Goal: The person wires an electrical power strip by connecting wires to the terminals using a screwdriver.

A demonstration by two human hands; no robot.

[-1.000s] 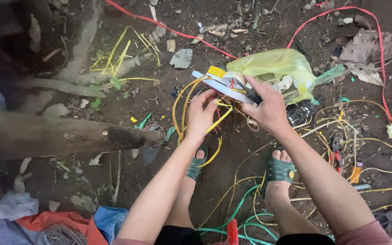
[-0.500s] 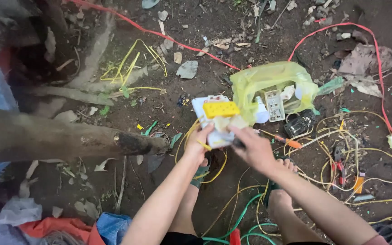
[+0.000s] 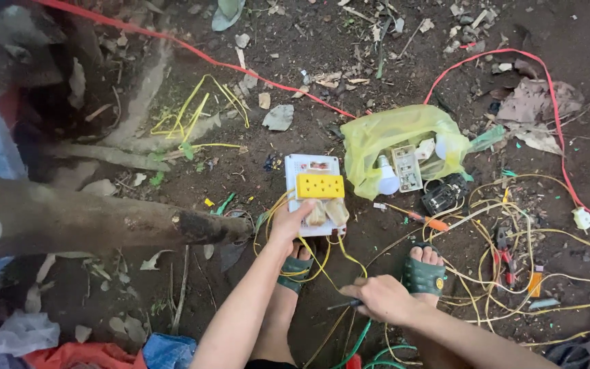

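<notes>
A white board (image 3: 312, 169) with a yellow socket block (image 3: 320, 186) lies flat on the dirt, yellow wires trailing from under it. My left hand (image 3: 288, 224) grips its lower left edge, thumb on top. My right hand (image 3: 380, 298) is lower down, near my right foot (image 3: 423, 270), closed around a thin dark tool (image 3: 343, 305) whose tip points left. My left foot (image 3: 296, 268) in a green sandal sits under the board's lower edge.
A yellow plastic bag (image 3: 394, 140) holds a bulb (image 3: 388, 180) and a white switch plate. A screwdriver with an orange handle (image 3: 426, 220), pliers (image 3: 503, 256), tangled yellow wires, a red cable (image 3: 554, 89) and a thick branch (image 3: 104, 222) lie around.
The board, held up in both hands before, has come down flat on the ground. My right hand has let go of it and moved down toward my right foot.
</notes>
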